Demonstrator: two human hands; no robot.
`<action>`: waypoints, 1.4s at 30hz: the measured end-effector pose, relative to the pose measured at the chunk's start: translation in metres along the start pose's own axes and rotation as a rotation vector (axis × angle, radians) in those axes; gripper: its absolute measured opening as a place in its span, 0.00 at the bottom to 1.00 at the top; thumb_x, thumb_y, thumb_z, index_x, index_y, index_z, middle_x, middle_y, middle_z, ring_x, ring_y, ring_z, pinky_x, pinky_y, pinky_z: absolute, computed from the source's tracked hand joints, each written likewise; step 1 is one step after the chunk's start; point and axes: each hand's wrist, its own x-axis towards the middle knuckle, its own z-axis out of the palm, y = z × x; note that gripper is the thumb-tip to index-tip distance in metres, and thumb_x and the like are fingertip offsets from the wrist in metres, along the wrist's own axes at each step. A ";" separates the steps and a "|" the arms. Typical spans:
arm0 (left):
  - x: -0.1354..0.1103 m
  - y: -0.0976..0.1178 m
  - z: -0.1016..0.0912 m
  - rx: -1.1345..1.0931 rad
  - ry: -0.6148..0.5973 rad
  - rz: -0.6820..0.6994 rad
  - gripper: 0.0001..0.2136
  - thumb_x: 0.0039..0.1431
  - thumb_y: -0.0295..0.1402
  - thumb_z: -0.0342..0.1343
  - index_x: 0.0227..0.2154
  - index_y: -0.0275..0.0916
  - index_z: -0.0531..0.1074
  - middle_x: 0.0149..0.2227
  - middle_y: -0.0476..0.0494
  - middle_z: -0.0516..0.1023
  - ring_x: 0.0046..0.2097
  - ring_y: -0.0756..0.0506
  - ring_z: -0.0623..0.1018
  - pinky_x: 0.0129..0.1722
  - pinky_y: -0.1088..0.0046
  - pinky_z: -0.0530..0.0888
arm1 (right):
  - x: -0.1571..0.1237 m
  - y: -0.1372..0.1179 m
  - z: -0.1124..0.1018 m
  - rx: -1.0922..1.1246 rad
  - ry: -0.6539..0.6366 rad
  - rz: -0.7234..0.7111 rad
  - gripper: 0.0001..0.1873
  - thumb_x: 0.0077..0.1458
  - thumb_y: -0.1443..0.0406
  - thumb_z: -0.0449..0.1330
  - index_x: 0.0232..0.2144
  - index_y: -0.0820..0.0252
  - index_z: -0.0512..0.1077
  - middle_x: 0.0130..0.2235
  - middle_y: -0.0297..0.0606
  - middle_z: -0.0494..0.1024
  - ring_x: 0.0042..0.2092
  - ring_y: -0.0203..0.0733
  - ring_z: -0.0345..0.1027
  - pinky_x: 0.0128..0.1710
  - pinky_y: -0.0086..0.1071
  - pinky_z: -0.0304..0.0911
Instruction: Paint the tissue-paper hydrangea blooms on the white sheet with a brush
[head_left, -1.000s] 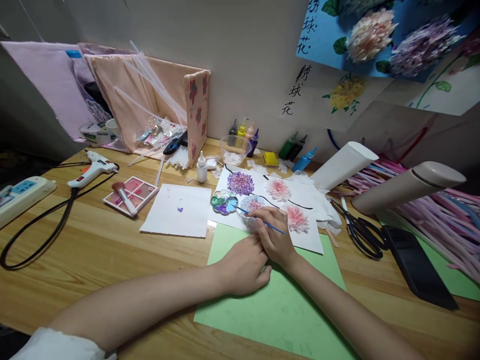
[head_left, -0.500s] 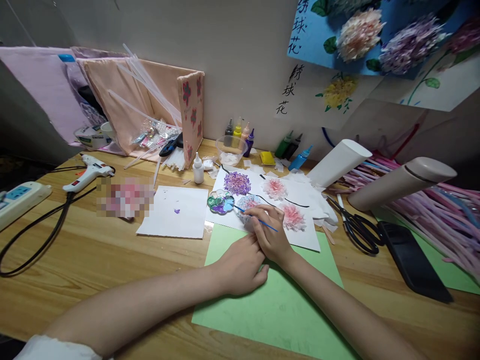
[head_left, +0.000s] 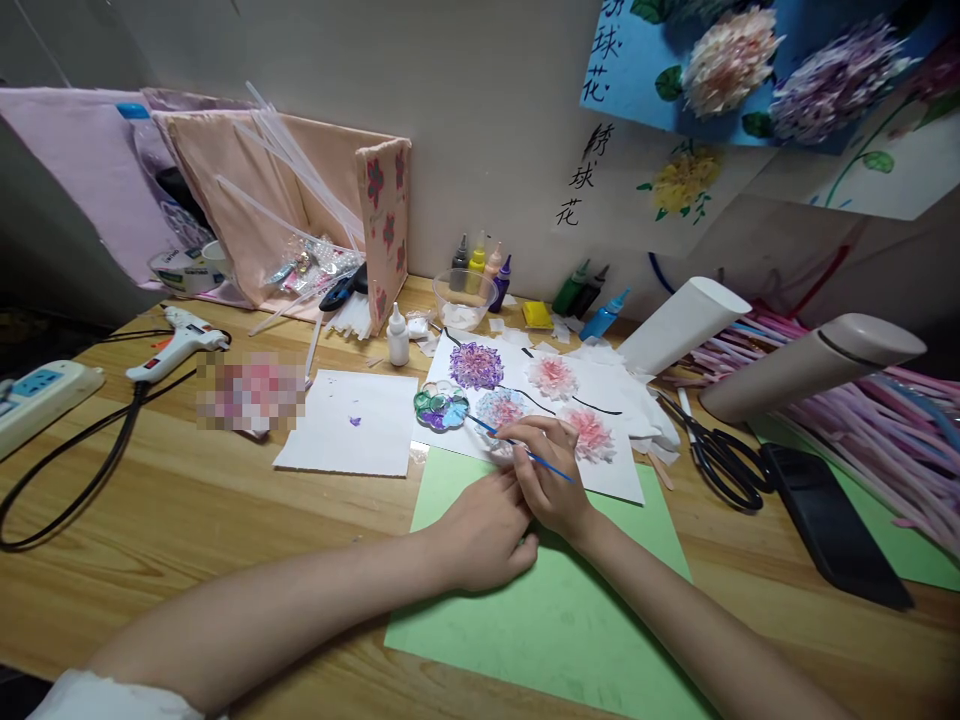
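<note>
Light wood surface (head_left: 187, 500) with a smooth, slightly shiny grain, matt green paper (head_left: 555, 610), matt white paper sheet (head_left: 622, 482), thin glossy blue plastic brush (head_left: 553, 469) in my right grip (head_left: 551, 492), glossy palette (head_left: 441, 407), black scissors (head_left: 716, 460), white plastic glue gun (head_left: 176, 345)

1. Blue paper poster with paper flowers (head_left: 637, 70), on the wall, upper right: handwritten dark column along its left edge. Top character cut off by the frame edge; below it 球 and 花.
2. White paper sheet with a yellow paper flower (head_left: 622, 225), just below the poster: black brush column reading 绣球花, top to bottom.
3. White tape roll (head_left: 180, 270), far left: print too small to read.
</note>
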 end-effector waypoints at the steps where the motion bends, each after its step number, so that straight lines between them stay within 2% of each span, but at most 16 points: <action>1: 0.000 0.000 0.000 -0.004 -0.001 -0.001 0.16 0.57 0.32 0.49 0.46 0.29 0.69 0.47 0.33 0.72 0.51 0.38 0.69 0.51 0.62 0.68 | 0.000 0.000 0.000 -0.002 -0.005 -0.005 0.12 0.59 0.68 0.46 0.40 0.54 0.68 0.37 0.35 0.77 0.44 0.43 0.66 0.45 0.41 0.50; 10: 0.000 0.000 -0.001 -0.034 -0.010 -0.023 0.14 0.57 0.31 0.49 0.45 0.30 0.68 0.48 0.33 0.72 0.52 0.37 0.69 0.51 0.60 0.69 | -0.001 0.001 -0.002 -0.008 -0.026 -0.009 0.12 0.55 0.69 0.48 0.39 0.53 0.67 0.37 0.35 0.77 0.44 0.45 0.66 0.46 0.42 0.50; 14: 0.001 0.002 -0.004 -0.057 0.001 -0.016 0.16 0.57 0.30 0.49 0.48 0.31 0.65 0.52 0.34 0.70 0.55 0.38 0.67 0.54 0.61 0.67 | -0.004 0.002 -0.009 0.007 0.059 -0.024 0.12 0.54 0.69 0.47 0.39 0.53 0.67 0.39 0.36 0.77 0.43 0.46 0.66 0.45 0.43 0.52; 18: 0.000 0.003 -0.003 -0.025 0.008 -0.009 0.20 0.61 0.31 0.46 0.55 0.31 0.60 0.59 0.34 0.62 0.61 0.40 0.60 0.61 0.60 0.59 | -0.021 0.014 -0.026 0.062 0.147 -0.029 0.12 0.55 0.69 0.47 0.40 0.53 0.66 0.39 0.37 0.77 0.44 0.46 0.66 0.45 0.44 0.56; 22: -0.002 0.002 -0.002 -0.013 -0.031 -0.029 0.24 0.61 0.31 0.45 0.60 0.32 0.54 0.64 0.35 0.54 0.64 0.41 0.55 0.63 0.60 0.55 | -0.044 0.032 -0.041 0.234 0.173 0.096 0.11 0.58 0.67 0.47 0.39 0.55 0.68 0.39 0.39 0.75 0.41 0.44 0.68 0.42 0.42 0.62; 25: -0.001 0.002 -0.003 -0.020 -0.058 -0.038 0.25 0.61 0.31 0.46 0.61 0.33 0.53 0.64 0.37 0.52 0.65 0.42 0.53 0.63 0.60 0.55 | -0.052 0.040 -0.046 0.314 0.252 0.206 0.10 0.59 0.65 0.47 0.34 0.56 0.69 0.35 0.39 0.75 0.38 0.44 0.70 0.38 0.40 0.65; 27: -0.001 0.003 -0.004 -0.019 -0.068 -0.041 0.25 0.61 0.31 0.45 0.61 0.33 0.53 0.64 0.37 0.53 0.65 0.42 0.53 0.63 0.60 0.55 | -0.053 0.042 -0.047 0.346 0.304 0.227 0.11 0.59 0.64 0.48 0.32 0.56 0.70 0.33 0.39 0.75 0.38 0.45 0.70 0.37 0.39 0.65; 33: 0.001 0.004 -0.005 -0.018 -0.070 -0.048 0.25 0.61 0.31 0.46 0.60 0.34 0.53 0.64 0.36 0.54 0.64 0.41 0.55 0.63 0.59 0.56 | -0.050 0.043 -0.045 0.378 0.166 0.225 0.12 0.59 0.62 0.48 0.33 0.57 0.70 0.34 0.40 0.75 0.39 0.44 0.70 0.38 0.38 0.65; 42: 0.002 0.003 -0.005 -0.001 -0.088 -0.046 0.24 0.61 0.31 0.46 0.60 0.33 0.54 0.64 0.36 0.53 0.65 0.41 0.54 0.64 0.60 0.54 | -0.046 0.042 -0.047 0.314 0.052 0.196 0.10 0.59 0.64 0.48 0.35 0.57 0.69 0.36 0.40 0.75 0.40 0.43 0.70 0.41 0.38 0.65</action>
